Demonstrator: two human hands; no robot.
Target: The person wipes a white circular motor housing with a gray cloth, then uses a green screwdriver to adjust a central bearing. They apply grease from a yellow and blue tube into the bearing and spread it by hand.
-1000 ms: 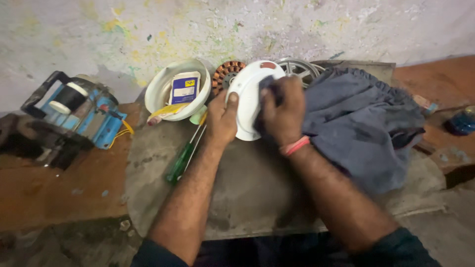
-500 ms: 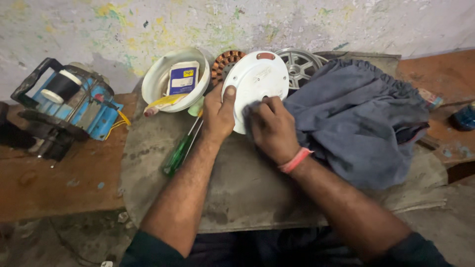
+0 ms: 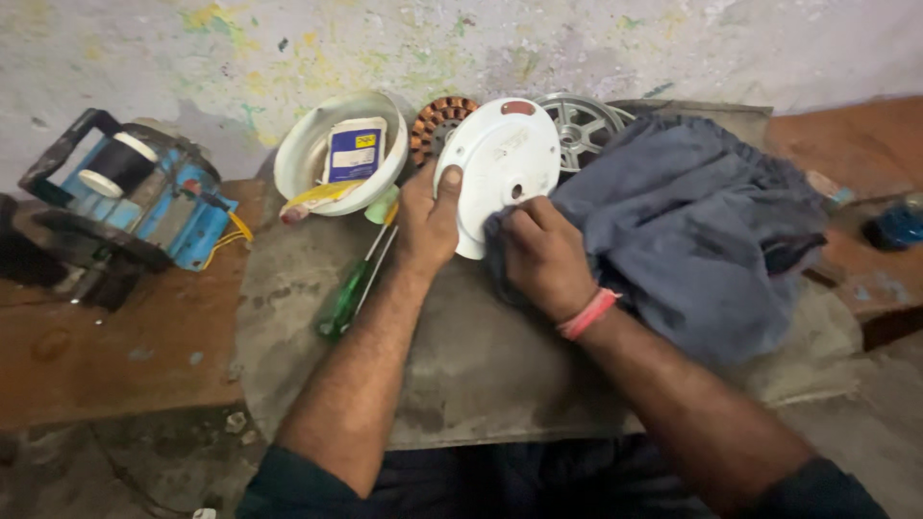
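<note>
My left hand (image 3: 430,223) grips the left edge of a round white plastic cover (image 3: 505,163), holding it tilted up on the grey slab (image 3: 461,375). My right hand (image 3: 541,258), with a pink band at the wrist, presses a bunched corner of the grey-blue cloth (image 3: 692,226) against the lower face of the cover. The rest of the cloth lies spread to the right on the slab.
A white bowl-shaped cover (image 3: 338,154) holding a blue-and-white box stands at the back left, with a copper-wound stator (image 3: 439,123) and a metal spoked wheel (image 3: 582,120) behind. A green-handled screwdriver (image 3: 348,293) lies left of my arm. A blue machine (image 3: 135,197) sits far left.
My right hand with the cloth has slid from the top right of the white cover down to its lower part. The left hand keeps its grip on the edge.
</note>
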